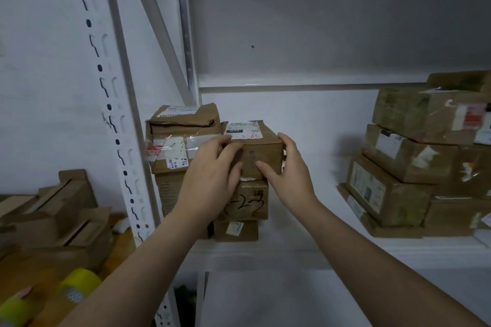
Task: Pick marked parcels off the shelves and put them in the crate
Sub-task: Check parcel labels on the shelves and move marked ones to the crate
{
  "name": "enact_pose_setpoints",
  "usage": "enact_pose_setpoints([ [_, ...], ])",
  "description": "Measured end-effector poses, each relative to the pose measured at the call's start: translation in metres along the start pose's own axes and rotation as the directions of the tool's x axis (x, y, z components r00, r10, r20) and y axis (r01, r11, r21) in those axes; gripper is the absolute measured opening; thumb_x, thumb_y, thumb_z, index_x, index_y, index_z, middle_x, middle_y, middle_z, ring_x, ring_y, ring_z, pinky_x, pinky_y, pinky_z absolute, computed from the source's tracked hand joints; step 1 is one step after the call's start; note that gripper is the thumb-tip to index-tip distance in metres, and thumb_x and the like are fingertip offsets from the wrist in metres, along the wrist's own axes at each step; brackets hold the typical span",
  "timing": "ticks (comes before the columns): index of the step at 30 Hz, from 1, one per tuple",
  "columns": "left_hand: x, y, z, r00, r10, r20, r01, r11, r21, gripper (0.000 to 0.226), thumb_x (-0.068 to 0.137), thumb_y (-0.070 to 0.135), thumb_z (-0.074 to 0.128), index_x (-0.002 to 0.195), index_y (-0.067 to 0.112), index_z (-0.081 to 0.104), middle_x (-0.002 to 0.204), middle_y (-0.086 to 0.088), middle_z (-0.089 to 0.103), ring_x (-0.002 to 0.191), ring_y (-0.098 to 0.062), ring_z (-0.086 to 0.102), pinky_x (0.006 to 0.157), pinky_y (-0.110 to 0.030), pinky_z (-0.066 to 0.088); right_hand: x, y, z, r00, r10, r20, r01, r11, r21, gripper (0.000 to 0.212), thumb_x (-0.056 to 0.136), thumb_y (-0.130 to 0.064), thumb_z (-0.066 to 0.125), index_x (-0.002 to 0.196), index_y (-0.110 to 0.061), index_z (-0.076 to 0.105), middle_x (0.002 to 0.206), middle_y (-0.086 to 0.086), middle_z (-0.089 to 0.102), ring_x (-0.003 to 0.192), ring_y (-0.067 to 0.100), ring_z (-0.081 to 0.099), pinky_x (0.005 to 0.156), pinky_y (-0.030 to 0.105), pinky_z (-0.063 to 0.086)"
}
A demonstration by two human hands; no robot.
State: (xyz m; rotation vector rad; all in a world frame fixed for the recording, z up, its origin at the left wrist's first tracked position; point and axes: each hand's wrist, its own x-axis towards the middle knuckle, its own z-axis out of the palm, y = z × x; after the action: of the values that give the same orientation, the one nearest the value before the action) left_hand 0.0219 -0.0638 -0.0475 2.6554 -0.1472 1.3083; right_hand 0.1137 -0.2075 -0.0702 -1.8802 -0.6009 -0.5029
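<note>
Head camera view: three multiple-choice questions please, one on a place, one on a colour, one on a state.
1. Where is the parcel with the handwritten label?
A. in a crate
B. atop a stack of boxes
C. on the floor
2. What colour is the handwriting on its label?
A. green
B. blue
C. red
3. What is the left hand doing?
A. gripping the parcel
B. hanging idle
C. pointing at the wall
Answers: 1 B, it rests on the black-scribbled box; 2 C, red digits show on the white label; 3 A, its fingers curl over the parcel's left edge.
</note>
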Motion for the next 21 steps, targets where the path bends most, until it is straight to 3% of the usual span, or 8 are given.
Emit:
enact_pose_setpoints([
  [6,0.012,0.017,0.001,0.996,0.087,-0.019,-0.088,0.995,-0.048,0.031,0.088,0.017,0.062,0.118,0.010,0.061,0.122,-0.011,0.057,0.113,-0.026,0.051,0.091,-0.029,0.038,-0.007,0.000,-0.024,0.999,-0.041,0.035,0.046,0.989,-0.141,0.068,0.089,-0.039,0.061,0.146,-0.028,0.026,0.146,-0.003,0.035,0.131,0.015,0.037,0.104,0.037,0.039],
  [9,0.020,0.032,0.007,0.988,0.156,-0.020,-0.156,0.986,-0.053,0.028,0.088,0.019,0.059,0.115,0.010,0.062,0.120,-0.011,0.058,0.109,-0.027,0.054,0.087,-0.037,0.046,-0.008,0.006,-0.051,0.992,-0.125,0.034,0.130,0.959,-0.252,0.046,0.094,-0.027,0.057,0.138,-0.023,0.043,0.141,-0.002,0.041,0.128,0.016,0.041,0.104,0.038,0.039],
  [11,0.026,0.045,0.015,0.979,0.200,-0.036,-0.202,0.977,-0.067,0.028,0.087,0.019,0.058,0.113,0.010,0.063,0.118,-0.011,0.060,0.107,-0.028,0.056,0.085,-0.036,0.047,-0.009,0.013,-0.075,0.981,-0.195,0.010,0.186,0.915,-0.359,0.032,0.093,-0.016,0.056,0.125,-0.017,0.058,0.136,0.003,0.048,0.127,0.021,0.044,0.104,0.030,0.035],
  [14,0.035,0.071,0.034,0.970,0.244,-0.019,-0.244,0.967,-0.076,0.030,0.086,0.018,0.065,0.114,0.012,0.064,0.121,-0.011,0.060,0.108,-0.030,0.057,0.084,-0.038,0.049,-0.010,0.021,-0.117,0.978,-0.204,-0.043,0.161,0.868,-0.469,0.023,0.092,-0.010,0.056,0.113,-0.013,0.065,0.132,0.006,0.052,0.124,0.021,0.046,0.096,0.019,0.029],
  [21,0.067,0.154,0.091,0.952,0.307,0.011,-0.302,0.939,-0.163,0.032,0.082,0.021,0.066,0.112,0.011,0.064,0.119,-0.014,0.060,0.106,-0.035,0.058,0.079,-0.041,0.051,-0.004,0.046,-0.219,0.968,-0.193,-0.158,0.063,0.803,-0.593,0.026,0.090,-0.012,0.058,0.116,-0.010,0.063,0.133,0.007,0.050,0.126,0.023,0.041,0.103,0.034,0.035],
])
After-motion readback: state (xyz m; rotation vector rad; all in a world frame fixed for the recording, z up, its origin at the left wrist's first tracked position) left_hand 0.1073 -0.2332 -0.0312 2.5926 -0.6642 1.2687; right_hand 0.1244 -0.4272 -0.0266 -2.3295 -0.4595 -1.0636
